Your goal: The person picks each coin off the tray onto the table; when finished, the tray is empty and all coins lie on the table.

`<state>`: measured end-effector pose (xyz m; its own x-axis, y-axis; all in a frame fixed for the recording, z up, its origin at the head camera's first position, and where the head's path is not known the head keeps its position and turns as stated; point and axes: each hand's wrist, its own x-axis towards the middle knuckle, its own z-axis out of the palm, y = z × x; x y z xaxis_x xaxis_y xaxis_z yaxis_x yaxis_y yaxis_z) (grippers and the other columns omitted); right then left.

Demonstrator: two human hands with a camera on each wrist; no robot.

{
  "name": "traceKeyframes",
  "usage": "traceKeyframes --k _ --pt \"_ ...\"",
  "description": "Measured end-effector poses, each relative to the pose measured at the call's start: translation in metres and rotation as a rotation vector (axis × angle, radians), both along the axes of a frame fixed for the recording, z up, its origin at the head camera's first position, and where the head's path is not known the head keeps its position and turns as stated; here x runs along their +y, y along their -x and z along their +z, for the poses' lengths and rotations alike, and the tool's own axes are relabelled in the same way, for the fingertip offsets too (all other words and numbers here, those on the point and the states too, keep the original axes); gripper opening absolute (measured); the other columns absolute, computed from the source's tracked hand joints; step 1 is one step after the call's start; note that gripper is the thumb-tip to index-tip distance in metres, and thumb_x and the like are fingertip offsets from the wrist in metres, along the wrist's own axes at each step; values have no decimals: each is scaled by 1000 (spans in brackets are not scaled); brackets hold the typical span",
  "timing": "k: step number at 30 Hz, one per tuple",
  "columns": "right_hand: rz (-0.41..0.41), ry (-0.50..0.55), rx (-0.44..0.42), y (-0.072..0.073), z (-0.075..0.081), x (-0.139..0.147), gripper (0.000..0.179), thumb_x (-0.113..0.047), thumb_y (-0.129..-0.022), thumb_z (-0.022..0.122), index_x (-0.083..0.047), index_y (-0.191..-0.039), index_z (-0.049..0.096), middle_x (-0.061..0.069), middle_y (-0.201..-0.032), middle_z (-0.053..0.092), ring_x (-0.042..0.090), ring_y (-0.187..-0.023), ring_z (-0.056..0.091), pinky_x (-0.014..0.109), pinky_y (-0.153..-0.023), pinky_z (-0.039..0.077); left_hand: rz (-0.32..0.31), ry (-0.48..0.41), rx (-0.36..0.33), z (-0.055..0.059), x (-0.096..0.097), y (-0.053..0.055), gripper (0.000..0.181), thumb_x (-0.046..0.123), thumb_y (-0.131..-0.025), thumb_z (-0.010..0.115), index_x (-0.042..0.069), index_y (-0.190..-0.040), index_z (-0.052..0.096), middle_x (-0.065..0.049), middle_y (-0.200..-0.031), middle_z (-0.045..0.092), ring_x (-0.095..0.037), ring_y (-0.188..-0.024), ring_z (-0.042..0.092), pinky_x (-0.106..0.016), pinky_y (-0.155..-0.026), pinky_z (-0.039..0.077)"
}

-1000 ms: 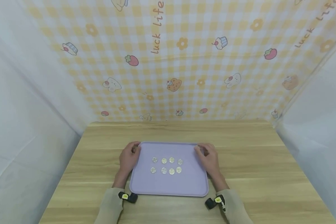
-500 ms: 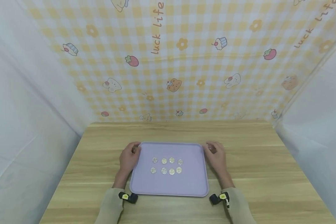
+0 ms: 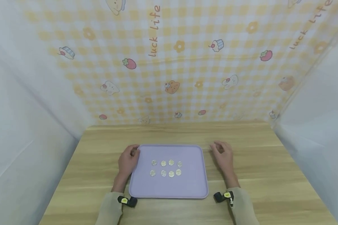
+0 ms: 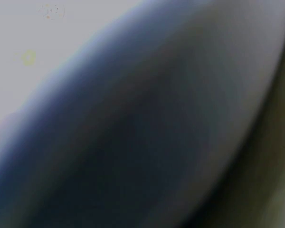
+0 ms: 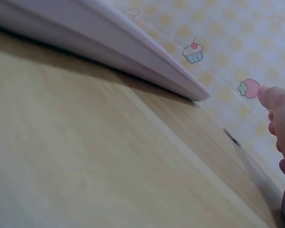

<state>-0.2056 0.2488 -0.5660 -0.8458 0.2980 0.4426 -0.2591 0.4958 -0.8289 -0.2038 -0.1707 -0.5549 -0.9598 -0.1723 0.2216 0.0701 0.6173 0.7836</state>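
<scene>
A lilac rectangular tray (image 3: pixel 169 188) lies on the wooden table in the head view. Several small round metallic coins (image 3: pixel 171 162) sit in two rows on it. At the tray's far left corner, my left hand (image 3: pixel 128 160) holds the rim between thumb and curled fingers. My right hand (image 3: pixel 224 157) is off to the right, apart from the tray, its fingers loosely curled with nothing seen in them. In the right wrist view, that hand (image 5: pixel 281 114) shows at the right edge, and the tray's side (image 5: pixel 133 52) crosses the upper left. Dark blur fills most of the left wrist view.
The wooden table (image 3: pixel 250 175) extends around the tray on all sides. A yellow checked cloth (image 3: pixel 157 68) with cartoon prints hangs behind it. White sheets (image 3: pixel 31 109) stand at both sides. Black wrist cameras (image 3: pixel 128 201) sit on both sleeves near the tray's front corners.
My right hand has let go of the tray's far right corner and moved right, away from it. My left hand stays at its corner. The head view has shifted slightly.
</scene>
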Motion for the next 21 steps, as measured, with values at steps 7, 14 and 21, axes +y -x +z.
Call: traceKeyframes --k 7,14,21 --pt "-51 -30 -180 2 -2 21 35 -33 -93 71 -6 -114 70 9 -101 65 12 -95 54 24 -86 45 4 23 16 -4 -1 1 23 19 -95 66 12 -116 70 -5 -75 64 -14 -64 54 -28 -59 43" --pt "-43 -78 -212 2 -1 35 38 -34 -95 68 -4 -117 68 12 -105 66 19 -102 52 36 -91 42 -3 20 45 -6 -1 3 23 18 -95 65 11 -116 70 -6 -75 64 -15 -62 55 -28 -56 44" --pt "7 -192 -166 0 2 31 29 -26 -92 72 -1 -108 70 16 -99 69 26 -97 57 43 -89 41 -7 17 35 -6 -2 2 23 18 -95 65 10 -117 70 -5 -75 64 -15 -62 55 -28 -55 44"
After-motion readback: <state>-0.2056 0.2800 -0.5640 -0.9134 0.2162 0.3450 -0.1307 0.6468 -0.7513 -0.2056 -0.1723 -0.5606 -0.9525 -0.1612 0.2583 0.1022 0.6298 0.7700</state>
